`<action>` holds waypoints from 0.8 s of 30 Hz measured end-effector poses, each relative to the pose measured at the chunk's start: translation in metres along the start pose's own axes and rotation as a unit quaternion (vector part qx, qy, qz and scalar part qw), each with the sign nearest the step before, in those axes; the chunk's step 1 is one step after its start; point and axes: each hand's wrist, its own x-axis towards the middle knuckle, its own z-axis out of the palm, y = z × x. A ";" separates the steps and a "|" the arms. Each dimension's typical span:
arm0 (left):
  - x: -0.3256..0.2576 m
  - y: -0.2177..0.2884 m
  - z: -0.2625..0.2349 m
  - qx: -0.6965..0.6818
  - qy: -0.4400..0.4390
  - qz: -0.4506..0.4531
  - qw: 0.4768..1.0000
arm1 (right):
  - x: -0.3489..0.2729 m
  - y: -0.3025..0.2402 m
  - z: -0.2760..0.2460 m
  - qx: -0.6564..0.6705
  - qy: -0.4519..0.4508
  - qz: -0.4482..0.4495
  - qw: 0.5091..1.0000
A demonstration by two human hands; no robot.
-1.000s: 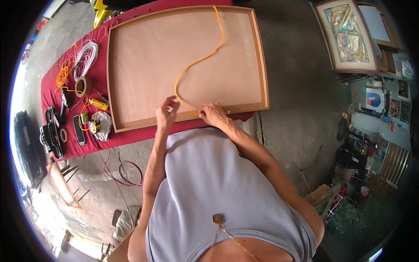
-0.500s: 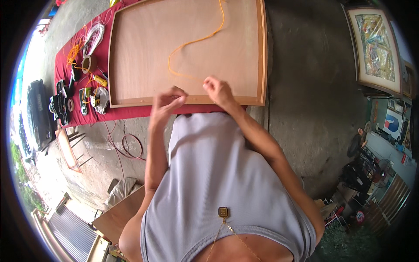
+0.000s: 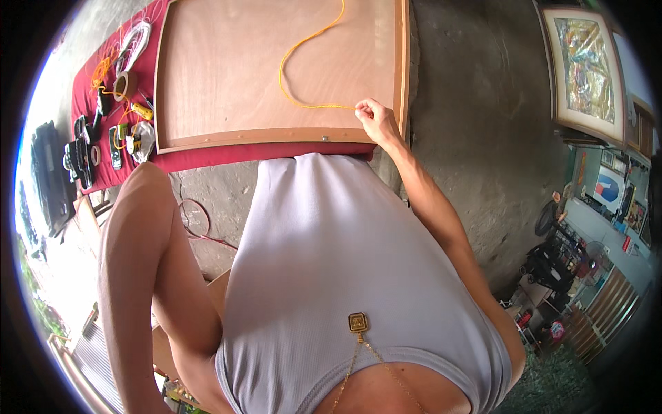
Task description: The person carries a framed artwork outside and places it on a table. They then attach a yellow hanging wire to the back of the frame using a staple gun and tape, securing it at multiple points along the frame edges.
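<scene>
Since half a second ago the left hand has dropped away from the board's near edge; only its bent arm shows now, hand out of sight, so its state cannot be told. Right hand (image 3: 372, 117) has slid rightward along that edge, and the cord's loop has followed.

Landmark: large shallow wooden frame with plywood back (image 3: 227, 138), lying flat on a dark red cloth (image 3: 227, 155).

- Nearest: right hand at the frame's near-right corner, fingers pinched shut on the end of the thin yellow cord (image 3: 293, 55).
- Cord runs from the pinch leftward along the near rail, curls at mid-panel, then heads away to the frame's far edge and out of view. Long axis roughly near-to-far, with a hook toward the hand.
- Small screw head (image 3: 324, 138) on the near rail, just left of the hand.
- Right hand is the only one on the cord.
- Left of the frame: tape rolls and hand tools (image 3: 114, 131) on the cloth.
- Right, well apart: framed picture (image 3: 586, 72) on the concrete floor.
</scene>
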 end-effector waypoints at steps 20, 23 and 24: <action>-0.006 0.002 0.005 0.000 0.009 -0.017 1.000 | 0.004 -0.037 -0.013 0.133 -0.201 0.053 0.969; -0.007 -0.002 0.006 0.000 0.010 -0.016 1.000 | 0.011 -0.018 0.005 0.127 -0.213 -0.001 0.969; -0.008 -0.002 0.006 0.004 0.010 -0.014 1.000 | 0.010 -0.013 0.011 0.088 -0.201 -0.014 0.976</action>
